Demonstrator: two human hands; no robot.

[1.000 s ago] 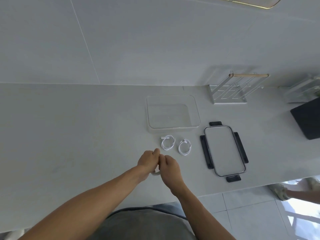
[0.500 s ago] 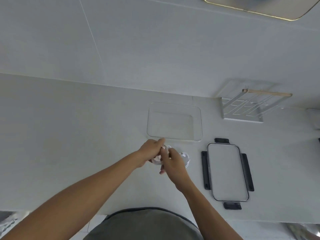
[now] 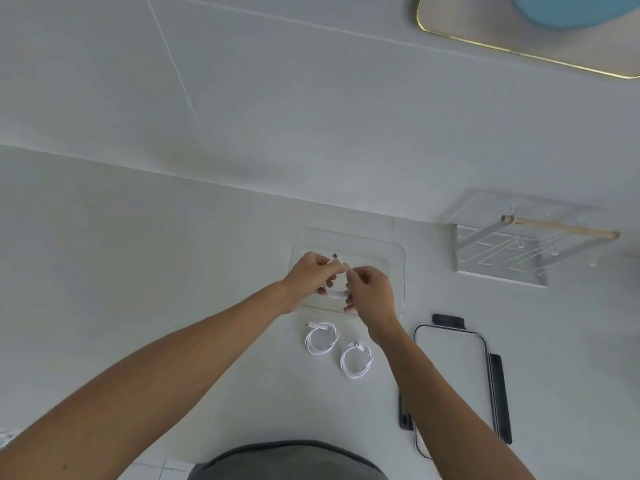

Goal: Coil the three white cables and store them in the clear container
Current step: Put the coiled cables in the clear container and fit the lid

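Observation:
My left hand (image 3: 311,275) and my right hand (image 3: 372,292) together hold a coiled white cable (image 3: 337,292) just above the clear container (image 3: 396,271). One plug end of that cable sticks up between my fingers. Two more coiled white cables lie on the counter in front of the container: one cable (image 3: 321,338) on the left, the other cable (image 3: 356,363) to its right and nearer me. The container is rectangular, open on top, with nothing lying in the visible part.
The container's lid (image 3: 453,379), clear with black clips, lies right of the cables. A white rack with a wooden bar (image 3: 519,251) stands at the back right against the wall. A framed mirror edge (image 3: 519,53) hangs on the wall above.
Both hands have carried the third coiled cable away from me, from near the counter's front edge, past the two coils, to over the container. The camera has tilted up.

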